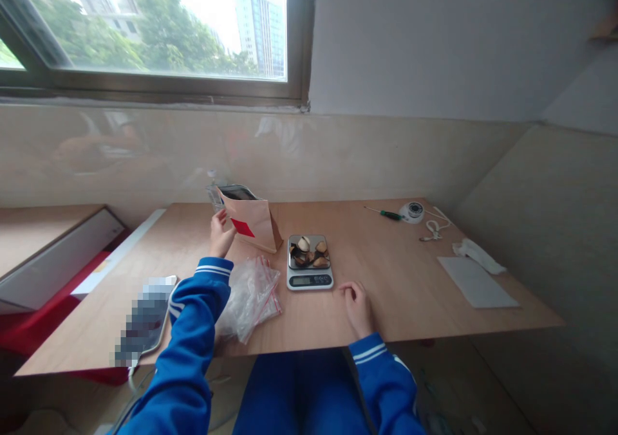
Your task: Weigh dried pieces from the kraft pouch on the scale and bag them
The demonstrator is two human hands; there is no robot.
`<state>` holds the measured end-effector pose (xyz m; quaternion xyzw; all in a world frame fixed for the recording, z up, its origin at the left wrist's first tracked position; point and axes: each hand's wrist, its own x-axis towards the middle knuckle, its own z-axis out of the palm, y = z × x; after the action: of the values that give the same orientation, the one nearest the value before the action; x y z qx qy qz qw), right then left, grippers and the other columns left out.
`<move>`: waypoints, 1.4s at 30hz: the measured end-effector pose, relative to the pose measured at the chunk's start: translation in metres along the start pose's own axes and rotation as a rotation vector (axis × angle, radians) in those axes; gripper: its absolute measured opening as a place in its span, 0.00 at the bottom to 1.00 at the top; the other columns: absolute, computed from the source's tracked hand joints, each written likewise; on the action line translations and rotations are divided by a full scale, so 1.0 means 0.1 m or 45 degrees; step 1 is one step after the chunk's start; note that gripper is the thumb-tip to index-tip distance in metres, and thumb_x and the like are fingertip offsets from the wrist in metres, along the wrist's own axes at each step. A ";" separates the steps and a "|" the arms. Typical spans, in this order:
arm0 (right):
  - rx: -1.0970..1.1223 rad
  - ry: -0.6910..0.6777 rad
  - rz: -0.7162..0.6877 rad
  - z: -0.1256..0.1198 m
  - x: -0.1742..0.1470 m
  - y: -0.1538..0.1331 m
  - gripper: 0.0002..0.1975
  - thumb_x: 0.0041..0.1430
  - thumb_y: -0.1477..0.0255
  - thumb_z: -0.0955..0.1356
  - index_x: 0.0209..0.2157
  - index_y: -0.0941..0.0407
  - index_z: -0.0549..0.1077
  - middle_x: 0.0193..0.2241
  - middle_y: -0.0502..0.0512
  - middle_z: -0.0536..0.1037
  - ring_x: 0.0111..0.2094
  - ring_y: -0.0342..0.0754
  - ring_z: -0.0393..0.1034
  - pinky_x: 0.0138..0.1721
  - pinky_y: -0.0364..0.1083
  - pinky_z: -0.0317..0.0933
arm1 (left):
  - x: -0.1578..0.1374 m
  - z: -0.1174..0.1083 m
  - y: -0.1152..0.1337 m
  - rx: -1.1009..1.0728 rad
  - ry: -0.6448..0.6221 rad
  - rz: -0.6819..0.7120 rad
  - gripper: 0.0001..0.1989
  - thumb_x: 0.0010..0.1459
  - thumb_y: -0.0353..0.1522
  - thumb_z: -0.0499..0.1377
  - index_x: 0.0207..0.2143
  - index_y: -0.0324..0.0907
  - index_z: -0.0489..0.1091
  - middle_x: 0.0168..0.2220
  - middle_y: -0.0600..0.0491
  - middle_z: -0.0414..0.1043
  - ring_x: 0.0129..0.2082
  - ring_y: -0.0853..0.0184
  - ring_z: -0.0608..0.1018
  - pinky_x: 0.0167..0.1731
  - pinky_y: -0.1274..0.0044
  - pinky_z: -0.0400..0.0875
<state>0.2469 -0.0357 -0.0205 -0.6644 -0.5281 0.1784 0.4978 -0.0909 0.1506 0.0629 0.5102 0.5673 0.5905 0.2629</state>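
At the left side of a standing kraft paper bag (258,219) is my left hand (222,234), its thumb at the front and its fingers bent round the edge. The bag has a red label and its top gapes. A small digital kitchen scale (310,282) sits in front of me, with several brown and pale dried pieces, perhaps mushrooms (309,251), on its plate. Just right of the scale, my right hand (357,306) rests on the table, fingers curled in and apparently holding nothing. Clear zip bags (251,300) lie crumpled beneath my left forearm.
On the left lies a blurred phone or tablet (147,319) with a cable. Behind the paper bag stands a clear plastic bottle (212,194). Farther right are a green screwdriver (391,215), a white dome camera (414,212), a white sheet (476,284) and a white cloth-like bundle (477,256).
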 end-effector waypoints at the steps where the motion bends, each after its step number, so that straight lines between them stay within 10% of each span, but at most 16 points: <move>1: 0.003 0.001 -0.001 0.00 0.00 -0.01 0.11 0.53 0.72 0.58 0.23 0.55 0.70 0.27 0.55 0.73 0.32 0.51 0.67 0.36 0.48 0.61 | 0.03 -0.01 -0.01 0.010 0.054 -0.009 0.34 0.39 0.23 0.56 0.53 0.38 0.57 0.57 0.38 0.58 0.58 0.54 0.64 0.56 0.63 0.60; 11: 0.004 0.012 0.018 0.00 0.00 -0.02 0.11 0.52 0.71 0.58 0.23 0.54 0.70 0.27 0.55 0.74 0.32 0.51 0.68 0.36 0.48 0.61 | 0.24 0.05 -0.02 -0.109 -0.175 -0.111 0.32 0.35 0.20 0.55 0.48 0.42 0.56 0.50 0.44 0.64 0.55 0.56 0.65 0.49 0.66 0.68; 27: -0.021 -0.003 0.031 -0.01 -0.01 -0.03 0.12 0.52 0.70 0.58 0.23 0.55 0.70 0.28 0.56 0.74 0.33 0.51 0.68 0.37 0.48 0.61 | -0.40 0.05 0.32 0.429 0.116 -0.108 0.26 0.45 0.31 0.58 0.47 0.34 0.56 0.51 0.37 0.55 0.58 0.50 0.58 0.57 0.59 0.53; 34: -0.008 -0.008 0.004 -0.02 0.00 -0.01 0.11 0.51 0.70 0.58 0.23 0.55 0.70 0.27 0.56 0.74 0.32 0.50 0.68 0.37 0.48 0.61 | -1.29 -0.48 0.59 0.866 -0.960 -0.125 0.15 0.55 0.43 0.50 0.34 0.42 0.67 0.32 0.49 0.72 0.36 0.60 0.74 0.39 0.69 0.68; 42: 0.242 0.082 0.255 0.07 -0.31 -0.17 0.13 0.52 0.65 0.59 0.27 0.56 0.71 0.29 0.56 0.76 0.30 0.50 0.68 0.31 0.47 0.62 | -1.94 -0.27 0.35 1.327 -1.027 -0.049 0.09 0.55 0.36 0.54 0.34 0.39 0.66 0.36 0.44 0.73 0.38 0.59 0.75 0.36 0.74 0.64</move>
<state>0.2209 -0.0601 -0.0179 -0.6692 -0.4235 0.2549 0.5548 -0.0395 -0.0404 0.0409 0.7418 0.6449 -0.0038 0.1839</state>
